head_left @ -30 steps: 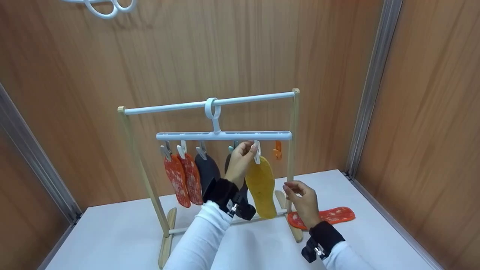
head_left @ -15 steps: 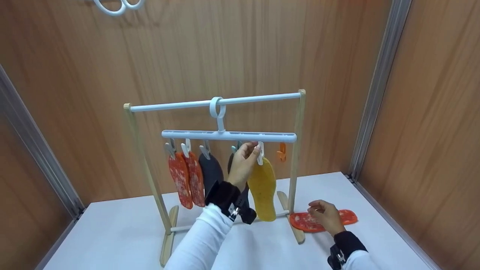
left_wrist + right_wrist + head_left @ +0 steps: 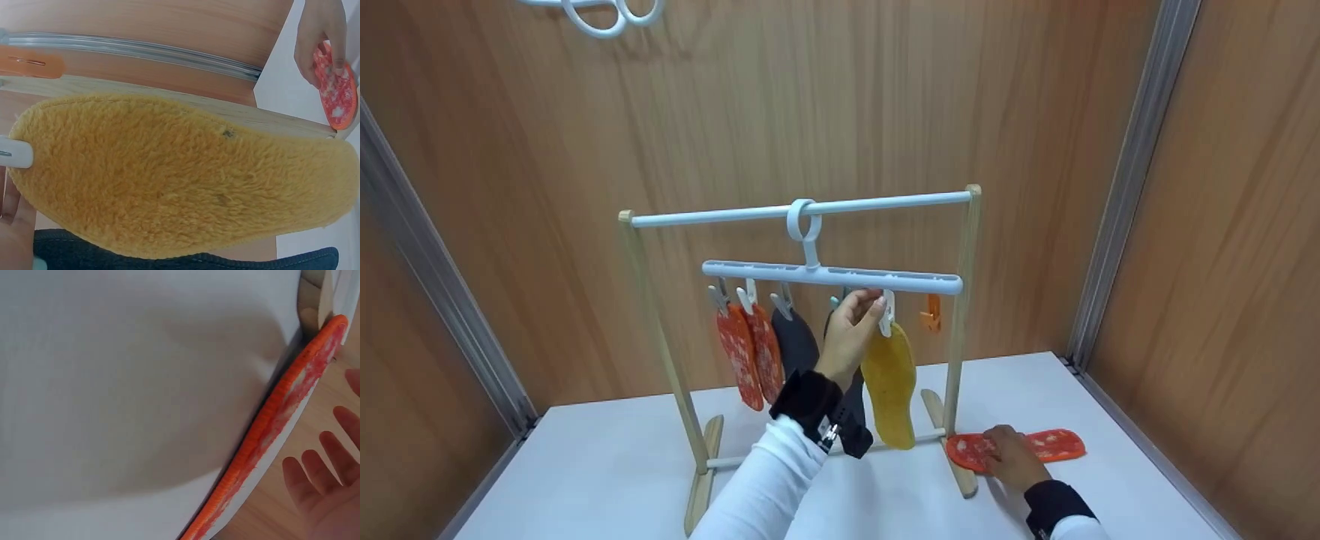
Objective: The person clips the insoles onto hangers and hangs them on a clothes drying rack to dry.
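My left hand (image 3: 851, 334) pinches the white clip (image 3: 888, 311) under the hanger bar. From that clip hangs a yellow fuzzy insole (image 3: 889, 386), which fills the middle of the left wrist view. Low on the right, my right hand (image 3: 1016, 457) is over a red-and-white insole (image 3: 1057, 445) lying on the table. Its fingers (image 3: 323, 478) look spread and loosely extended in the right wrist view, beside the insole's orange edge (image 3: 264, 422). Whether they touch it is unclear. Part of a dark insole (image 3: 855, 409) shows behind my left wrist.
The white hanger (image 3: 870, 277) hangs from the rod of a wooden rack (image 3: 966, 300). Two red insoles (image 3: 739, 356) and a dark one (image 3: 795, 345) hang at left. An orange clip (image 3: 932, 313) hangs at right. Wooden panels enclose the white table (image 3: 607, 465).
My right hand has moved down and right from beside the rack post to the red insole on the table. The left hand stays at the white clip. The view has shifted slightly.
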